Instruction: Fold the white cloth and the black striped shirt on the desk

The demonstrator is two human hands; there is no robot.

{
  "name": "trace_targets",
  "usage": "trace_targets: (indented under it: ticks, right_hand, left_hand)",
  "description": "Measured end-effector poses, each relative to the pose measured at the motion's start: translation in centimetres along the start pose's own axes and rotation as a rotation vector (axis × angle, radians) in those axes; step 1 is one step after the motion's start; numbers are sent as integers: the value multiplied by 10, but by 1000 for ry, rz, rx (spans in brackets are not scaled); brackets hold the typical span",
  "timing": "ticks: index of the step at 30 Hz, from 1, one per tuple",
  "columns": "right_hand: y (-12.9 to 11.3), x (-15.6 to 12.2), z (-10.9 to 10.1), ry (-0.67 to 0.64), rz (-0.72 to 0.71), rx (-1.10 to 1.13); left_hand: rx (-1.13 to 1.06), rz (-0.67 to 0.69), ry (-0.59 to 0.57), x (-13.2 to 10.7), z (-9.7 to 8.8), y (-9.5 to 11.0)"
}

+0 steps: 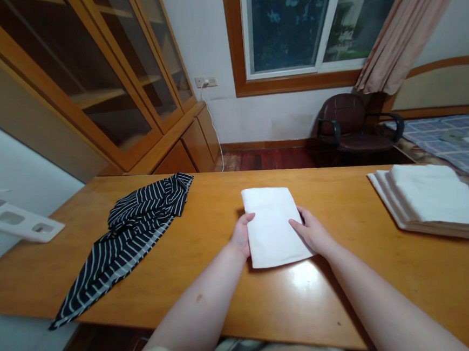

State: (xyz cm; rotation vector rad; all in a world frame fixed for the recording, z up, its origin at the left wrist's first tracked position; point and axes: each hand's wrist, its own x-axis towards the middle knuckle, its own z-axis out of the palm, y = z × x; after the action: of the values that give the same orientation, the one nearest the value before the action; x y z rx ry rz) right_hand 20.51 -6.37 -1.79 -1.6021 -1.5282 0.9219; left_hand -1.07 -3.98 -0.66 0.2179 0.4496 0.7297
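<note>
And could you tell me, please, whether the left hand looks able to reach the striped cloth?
Probably yes: nothing visible stands between the left hand and the striped cloth on the table. The hand is holding the folded white cloth, though, so it would likely need to let go first.

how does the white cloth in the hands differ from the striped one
The white cloth is plain; the striped cloth is black with pale stripes. The white cloth is neatly folded, while the striped cloth lies rumpled. The left hand and right hand hold the white cloth; neither touches the striped cloth. Both look like fabric.
</note>
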Motion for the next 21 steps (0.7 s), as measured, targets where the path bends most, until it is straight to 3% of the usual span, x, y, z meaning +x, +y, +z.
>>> trace_targets:
  ticks: [3,6,11,21]
  right_hand:
    - [-10,-5,-4,-50,72,476]
    - [-19,-10,-10,-153,182,754]
    - [-22,-10,-16,-257,298,879]
    - [-20,-9,-20,-224,446,955]
  left_hand:
    - [-26,24,-40,-2,0,1]
    - [-25,13,-93,-5,2,1]
    - [4,-5,-99,-5,-1,0]
    - [107,-35,-53,13,-7,-1]
